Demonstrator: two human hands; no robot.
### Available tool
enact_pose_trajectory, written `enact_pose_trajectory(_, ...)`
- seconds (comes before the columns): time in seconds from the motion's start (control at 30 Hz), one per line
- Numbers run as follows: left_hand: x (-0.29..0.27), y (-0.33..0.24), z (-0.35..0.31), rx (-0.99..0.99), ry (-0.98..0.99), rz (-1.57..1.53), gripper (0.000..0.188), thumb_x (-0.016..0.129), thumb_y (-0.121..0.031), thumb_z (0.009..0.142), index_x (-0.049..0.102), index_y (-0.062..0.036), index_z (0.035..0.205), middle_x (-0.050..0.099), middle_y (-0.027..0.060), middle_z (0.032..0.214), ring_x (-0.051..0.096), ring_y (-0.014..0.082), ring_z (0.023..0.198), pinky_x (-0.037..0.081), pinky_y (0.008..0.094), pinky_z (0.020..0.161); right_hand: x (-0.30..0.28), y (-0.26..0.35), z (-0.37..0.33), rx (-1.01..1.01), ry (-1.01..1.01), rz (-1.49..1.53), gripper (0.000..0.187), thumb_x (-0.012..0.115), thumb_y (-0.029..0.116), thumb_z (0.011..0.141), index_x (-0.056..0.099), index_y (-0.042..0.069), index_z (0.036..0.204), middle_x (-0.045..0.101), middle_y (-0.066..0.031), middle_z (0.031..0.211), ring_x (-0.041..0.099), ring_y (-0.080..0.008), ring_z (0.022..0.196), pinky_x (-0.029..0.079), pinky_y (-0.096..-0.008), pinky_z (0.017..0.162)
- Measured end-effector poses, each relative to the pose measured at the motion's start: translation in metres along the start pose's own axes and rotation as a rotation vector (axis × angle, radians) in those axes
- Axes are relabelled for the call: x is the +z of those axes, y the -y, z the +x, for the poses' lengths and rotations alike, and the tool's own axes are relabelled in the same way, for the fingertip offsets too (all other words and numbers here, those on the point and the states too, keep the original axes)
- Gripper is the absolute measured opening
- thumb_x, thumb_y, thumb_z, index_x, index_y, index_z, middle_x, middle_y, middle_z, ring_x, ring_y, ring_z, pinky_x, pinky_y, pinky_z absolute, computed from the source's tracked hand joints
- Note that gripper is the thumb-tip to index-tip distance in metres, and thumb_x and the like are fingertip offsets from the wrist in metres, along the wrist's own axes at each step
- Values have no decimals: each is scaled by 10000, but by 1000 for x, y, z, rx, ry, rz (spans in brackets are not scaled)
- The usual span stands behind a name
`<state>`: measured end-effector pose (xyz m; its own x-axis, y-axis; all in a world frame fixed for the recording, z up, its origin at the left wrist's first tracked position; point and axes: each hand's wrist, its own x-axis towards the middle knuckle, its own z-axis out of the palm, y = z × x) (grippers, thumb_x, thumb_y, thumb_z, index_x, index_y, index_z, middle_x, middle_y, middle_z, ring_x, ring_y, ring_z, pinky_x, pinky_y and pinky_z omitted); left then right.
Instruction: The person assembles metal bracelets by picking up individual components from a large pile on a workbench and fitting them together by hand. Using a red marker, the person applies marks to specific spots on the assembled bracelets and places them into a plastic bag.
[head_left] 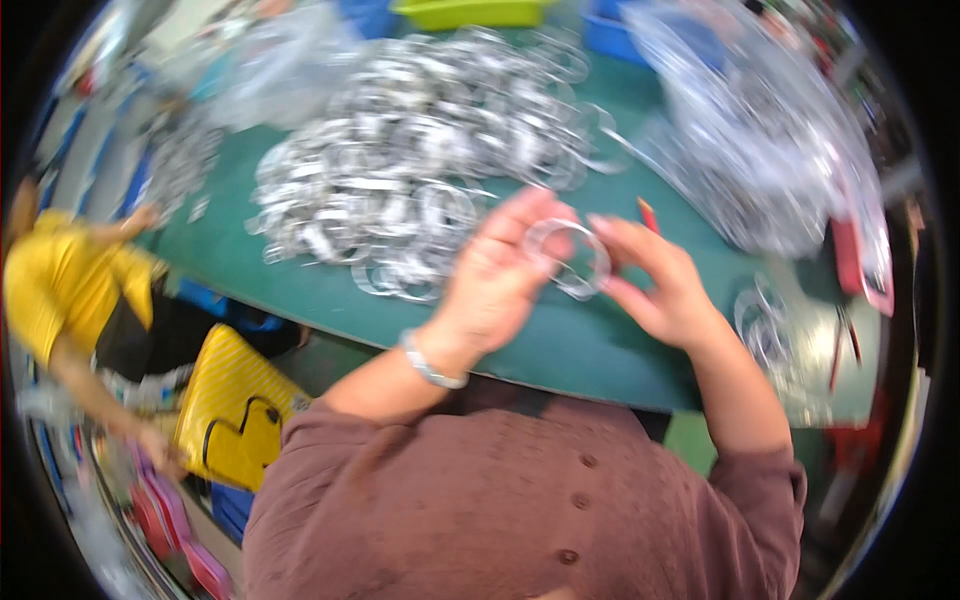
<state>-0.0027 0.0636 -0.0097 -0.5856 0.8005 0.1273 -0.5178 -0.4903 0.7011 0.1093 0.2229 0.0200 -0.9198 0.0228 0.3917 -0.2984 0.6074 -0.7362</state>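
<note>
Over the near edge of the green table, both hands hold one thin, shiny ring point(603, 262), about as wide as a bracelet. My left hand point(500, 270) has its palm turned up, with thumb and fingers at the ring's left side. On the other side, the thumb and fingers of my right hand point(660, 280) pinch the ring's right edge. Beyond my left hand lies a big heap of similar silvery rings point(420, 140). Blur hides the ring's finer detail.
A clear plastic bag point(750, 140) of rings bulges at the right. Several loose rings point(765, 320) and red-handled pliers point(845, 345) lie nearer. A red pen-like thing point(648, 214) is behind my right hand. A person in yellow point(75, 280) works at the left, near a yellow chair point(235, 410).
</note>
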Motion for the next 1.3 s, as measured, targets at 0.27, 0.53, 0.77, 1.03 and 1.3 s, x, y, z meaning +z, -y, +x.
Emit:
enact_pose_trajectory(0.27, 7, 3, -4, -57, -9, 112, 487, 471, 49, 817, 345, -31, 1280, 443, 74, 1220, 455, 160, 1103, 375, 288, 934, -8, 8, 3, -154, -1, -384, 330, 683, -23, 550, 567, 51, 851, 542, -130, 934, 559, -295, 782, 456, -337, 636)
enact_pose_trajectory(0.53, -7, 5, -15, -47, -47, 460, 358, 489, 0, 831, 426, 28, 1183, 487, 80, 1139, 496, 143, 1030, 419, 265, 863, -112, 4, 10, -118, -534, -764, 206, 583, -23, 754, 574, -2, 958, 584, -122, 993, 531, -250, 965, 394, -333, 838)
enact_pose_trajectory(0.77, -7, 4, -22, 19, 19, 563, 267, 493, -8, 827, 504, 13, 1092, 503, 65, 1053, 519, 132, 969, 429, 259, 842, -164, -18, 8, 435, -337, -984, 234, 538, 138, 824, 571, 29, 1028, 577, -158, 1024, 543, -292, 952, 404, -348, 826)
enact_pose_trajectory(1.03, -4, -8, -32, 105, 55, 781, 211, 492, -11, 820, 549, 23, 1020, 525, 81, 996, 548, 130, 890, 461, 253, 769, -73, 22, 53, -236, -360, -1004, 234, 554, -17, 743, 568, 7, 975, 567, -146, 963, 516, -307, 925, 388, -377, 825)
enact_pose_trajectory(1.3, -9, -25, -40, 570, 24, 1144, 189, 535, 16, 757, 593, 0, 936, 560, 96, 848, 557, 209, 701, 450, 283, 608, 40, 26, 85, -182, 309, -503, 478, 650, 51, 647, 512, 66, 1105, 445, -189, 1171, 454, -360, 1049, 398, -398, 875)
